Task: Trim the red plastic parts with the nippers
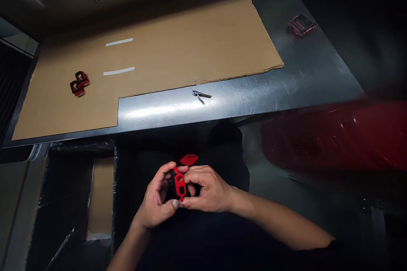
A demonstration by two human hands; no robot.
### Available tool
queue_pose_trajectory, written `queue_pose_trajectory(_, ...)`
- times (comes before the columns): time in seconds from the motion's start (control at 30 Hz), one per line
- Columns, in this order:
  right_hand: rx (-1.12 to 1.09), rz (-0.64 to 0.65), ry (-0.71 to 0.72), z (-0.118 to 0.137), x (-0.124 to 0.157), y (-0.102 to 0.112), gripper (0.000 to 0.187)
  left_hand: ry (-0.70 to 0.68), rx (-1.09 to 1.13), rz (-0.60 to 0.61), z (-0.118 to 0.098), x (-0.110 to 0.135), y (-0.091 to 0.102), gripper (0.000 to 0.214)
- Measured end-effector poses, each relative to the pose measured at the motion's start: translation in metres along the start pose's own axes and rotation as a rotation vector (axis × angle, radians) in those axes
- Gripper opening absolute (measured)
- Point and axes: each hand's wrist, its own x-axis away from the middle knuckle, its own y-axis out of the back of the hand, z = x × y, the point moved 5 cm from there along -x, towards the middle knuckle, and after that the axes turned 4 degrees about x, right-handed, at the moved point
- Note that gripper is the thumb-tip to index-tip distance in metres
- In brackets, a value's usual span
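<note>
Between my two hands I hold a small red and black plastic part (180,186), with a round hole and a square opening in its red face. My left hand (159,198) grips it from the left, fingers at its top and thumb at its bottom end. From the other side my right hand (206,188) pinches it, thumb low and fingers near the top. Just beyond my fingers, against dark cloth, lies a flat red piece (189,160) with pointed ends. What it is I cannot tell.
A metal table (159,108) stands in front, partly covered by a cardboard sheet (190,46). Nail clippers (201,95) lie near its edge. Two red-black parts (79,83) sit at left, another red-black item (301,24) far right. A dark-lined box (73,199) stands lower left.
</note>
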Motion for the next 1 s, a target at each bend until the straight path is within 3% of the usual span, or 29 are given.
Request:
queue_pose_trajectory(0.27, -0.15, 0.087, -0.168, -0.008, 0.001, -0.003, 0.029, 0.035, -0.06, -0.028, -0.005, 0.002, -0.002, 0.074)
queue_pose_trajectory(0.57, -0.048, 0.063, -0.056, 0.0, 0.001, -0.004, 0.024, 0.05, -0.153, -0.044, -0.007, 0.009, 0.0, 0.077)
queue_pose_trajectory(0.8, -0.023, 0.095, -0.017, 0.007, -0.002, -0.005, 0.026, -0.076, -0.284, -0.068, -0.015, 0.01, -0.001, 0.073)
queue_pose_trajectory(0.93, -0.155, 0.263, -0.098, 0.009, -0.002, -0.003, 0.013, -0.142, -0.36, -0.055, -0.02, 0.011, -0.002, 0.074)
queue_pose_trajectory(1.0, -0.296, 0.335, -0.17, 0.007, -0.001, 0.0, 0.018, -0.157, -0.4, -0.052, -0.022, 0.012, -0.001, 0.076)
